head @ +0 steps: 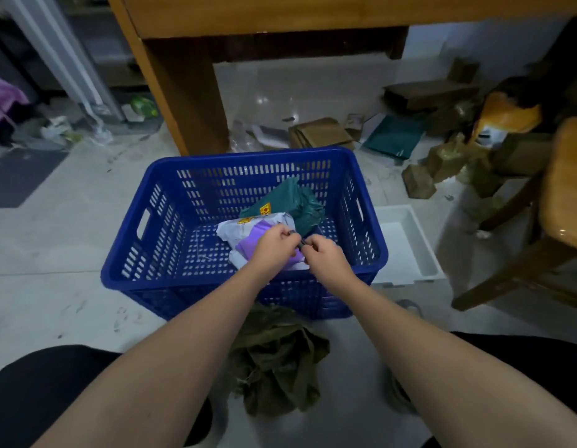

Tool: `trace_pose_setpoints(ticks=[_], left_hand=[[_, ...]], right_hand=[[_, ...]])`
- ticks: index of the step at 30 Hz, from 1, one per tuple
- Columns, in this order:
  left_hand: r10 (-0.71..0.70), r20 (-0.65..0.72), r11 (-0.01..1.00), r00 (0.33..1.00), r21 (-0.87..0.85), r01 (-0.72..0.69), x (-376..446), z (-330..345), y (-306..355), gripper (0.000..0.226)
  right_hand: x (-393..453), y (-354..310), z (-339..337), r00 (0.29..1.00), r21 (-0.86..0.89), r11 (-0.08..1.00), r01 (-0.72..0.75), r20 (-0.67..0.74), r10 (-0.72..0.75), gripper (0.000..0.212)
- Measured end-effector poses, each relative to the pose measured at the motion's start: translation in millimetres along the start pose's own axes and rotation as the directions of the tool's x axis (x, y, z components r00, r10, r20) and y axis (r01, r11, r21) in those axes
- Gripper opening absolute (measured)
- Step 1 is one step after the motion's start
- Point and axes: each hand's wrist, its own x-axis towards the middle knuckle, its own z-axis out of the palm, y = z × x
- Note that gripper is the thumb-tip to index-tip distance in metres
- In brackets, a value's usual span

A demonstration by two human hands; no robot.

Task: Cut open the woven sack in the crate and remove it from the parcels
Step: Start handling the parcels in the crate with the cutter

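While both the left hand (274,245) and right hand (326,255) pinch a small dark tool (297,238) over the blue crate (170,218), the olive sack (277,360) lies on pale floor tiles (54,247) beside a wooden table (190,92).

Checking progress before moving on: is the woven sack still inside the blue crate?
No, the olive woven sack lies crumpled on the floor outside the blue crate.

Dim indoor light w/ bluish cast; I see glare on floor tiles (264,100) upper centre, edges bent & soft.
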Motion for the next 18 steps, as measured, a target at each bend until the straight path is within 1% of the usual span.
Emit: trace_pose_setpoints(ticks=[4, 6, 8, 10, 13, 16, 18], left_hand=[[0.018, -0.004, 0.998, 1.0, -0.053, -0.018, 36.0, 32.0, 21.4, 0.02], [0.018, 0.004, 0.999, 1.0, -0.032, -0.018, 60.5, 48.6, 30.7, 0.021], [0.028, 0.02, 0.999, 0.999, -0.019, -0.028, 83.4, 61.2, 38.4, 0.015], [0.057, 0.037, 0.997, 0.998, -0.048, -0.055, 103.3, 71.5, 47.9, 0.007], [0.072, 0.048, 0.997, 0.996, -0.039, -0.07, 126.4, 83.6, 60.0, 0.008], [0.071, 0.065, 0.996, 0.995, -0.056, -0.067, 145.4, 92.4, 74.7, 0.008], [0.064, 0.044, 0.995, 0.997, -0.075, -0.06, 157.1, 97.2, 83.4, 0.008]], right_hand=[[31.8, 6.3, -25.4, 0.997, 0.021, 1.0, -0.02, -0.078, 0.022, 0.021], [55.3, 12.6, -38.7, 0.995, 0.027, 0.999, -0.045, -0.089, 0.048, 0.021], [78.6, 17.5, -52.0, 0.991, 0.03, 0.996, -0.088, -0.1, 0.091, 0.021], [100.6, 21.6, -65.1, 0.988, 0.035, 0.994, -0.103, -0.113, 0.106, 0.024], [123.0, 25.9, -82.5, 0.985, 0.015, 0.996, -0.089, -0.147, 0.09, 0.028], [142.3, 27.1, -98.1, 0.983, 0.032, 0.996, -0.08, -0.161, 0.085, 0.024], [153.1, 25.6, -108.5, 0.983, 0.056, 0.996, -0.072, -0.164, 0.08, 0.024]])
